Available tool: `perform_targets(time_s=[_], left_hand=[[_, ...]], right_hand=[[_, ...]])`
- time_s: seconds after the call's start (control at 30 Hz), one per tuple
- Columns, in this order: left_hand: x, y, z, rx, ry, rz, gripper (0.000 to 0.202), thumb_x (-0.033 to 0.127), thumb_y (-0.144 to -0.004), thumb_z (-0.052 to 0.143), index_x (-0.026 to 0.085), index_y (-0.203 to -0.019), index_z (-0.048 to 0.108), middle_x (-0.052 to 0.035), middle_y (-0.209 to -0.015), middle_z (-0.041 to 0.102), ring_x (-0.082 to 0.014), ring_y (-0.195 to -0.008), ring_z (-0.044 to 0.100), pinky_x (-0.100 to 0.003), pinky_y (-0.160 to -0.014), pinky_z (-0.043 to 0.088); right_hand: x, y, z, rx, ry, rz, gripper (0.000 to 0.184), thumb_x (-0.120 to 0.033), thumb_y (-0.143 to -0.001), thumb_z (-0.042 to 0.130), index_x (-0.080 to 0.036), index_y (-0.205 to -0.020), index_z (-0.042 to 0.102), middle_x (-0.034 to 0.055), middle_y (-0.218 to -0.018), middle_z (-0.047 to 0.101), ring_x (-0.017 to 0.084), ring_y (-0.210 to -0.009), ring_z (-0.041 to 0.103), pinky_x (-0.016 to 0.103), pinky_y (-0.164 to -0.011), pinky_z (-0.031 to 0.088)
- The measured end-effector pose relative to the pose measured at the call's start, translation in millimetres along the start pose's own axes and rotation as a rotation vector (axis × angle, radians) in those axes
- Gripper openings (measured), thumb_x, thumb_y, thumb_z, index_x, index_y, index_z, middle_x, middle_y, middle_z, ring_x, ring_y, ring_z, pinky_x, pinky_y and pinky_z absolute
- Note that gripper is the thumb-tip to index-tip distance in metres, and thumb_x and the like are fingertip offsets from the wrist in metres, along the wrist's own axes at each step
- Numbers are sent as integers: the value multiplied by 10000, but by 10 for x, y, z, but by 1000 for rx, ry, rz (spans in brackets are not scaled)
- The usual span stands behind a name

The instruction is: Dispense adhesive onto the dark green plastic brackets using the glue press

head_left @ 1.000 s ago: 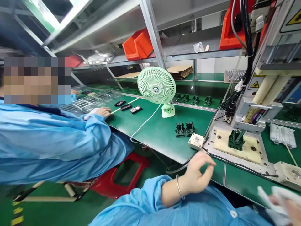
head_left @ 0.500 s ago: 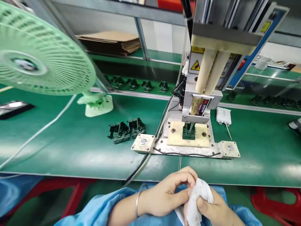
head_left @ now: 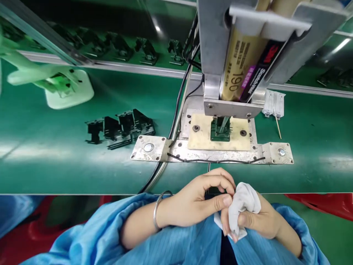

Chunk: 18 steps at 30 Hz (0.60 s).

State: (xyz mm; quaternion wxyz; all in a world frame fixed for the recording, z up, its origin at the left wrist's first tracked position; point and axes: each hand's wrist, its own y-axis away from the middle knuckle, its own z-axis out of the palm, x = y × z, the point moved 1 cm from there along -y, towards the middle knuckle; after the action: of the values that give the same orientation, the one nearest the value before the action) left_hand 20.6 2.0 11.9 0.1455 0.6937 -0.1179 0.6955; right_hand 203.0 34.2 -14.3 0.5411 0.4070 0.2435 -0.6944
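At the near edge of the table (head_left: 68, 169), my right hand (head_left: 260, 222) is clamping a white cloth (head_left: 243, 200) between thumb and fingers, probably so its folds aren't slipping loose. My left hand (head_left: 193, 200) is curving toward it, thumb tip just beside the cloth; I cannot tell whether those fingers are pinching anything. The cloth is looking soft and crumpled, a flatter flap hanging below. Beyond, a dark green part (head_left: 220, 137) is sitting on a cream plate (head_left: 200, 141) beneath the machine head (head_left: 233, 107), presumably for alignment.
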Motion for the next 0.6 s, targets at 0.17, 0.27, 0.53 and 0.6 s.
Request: perform_targets(time_s=[0.17,0.27,0.53,0.6], left_hand=[[-45,-24,46,-14,38,4,325,462,-960,531,197,-791,615,-86,-945,599,-198,-843,611,-349,-773,553],[-74,-21,74,65,-100,23,177,277,-940,545,191,-798,606,-97,-997,614,-191,-860,613,-350,-807,547],[38,-41,69,44,-111,33,96,179,-922,559,190,-878,644,-92,-956,664,-203,-910,638,-342,-829,555],[45,-44,69,95,-145,28,101,153,-918,557,195,-897,647,-98,-1005,660,-209,-962,634,-353,-863,548]], right_hand=[[4,-30,-6,-56,-3,56,604,-669,-897,551,-152,-608,667,37,-591,575,110,-477,469,220,-480,418],[-33,-93,9,-170,14,138,613,-721,-850,582,-147,-654,672,33,-607,586,112,-482,502,212,-465,406],[-172,63,44,-20,201,107,412,-583,-867,673,-192,-757,607,16,-773,568,145,-701,538,254,-673,456],[-174,190,22,289,397,92,303,-482,-867,721,-221,-959,598,16,-885,552,160,-770,542,258,-709,464]])
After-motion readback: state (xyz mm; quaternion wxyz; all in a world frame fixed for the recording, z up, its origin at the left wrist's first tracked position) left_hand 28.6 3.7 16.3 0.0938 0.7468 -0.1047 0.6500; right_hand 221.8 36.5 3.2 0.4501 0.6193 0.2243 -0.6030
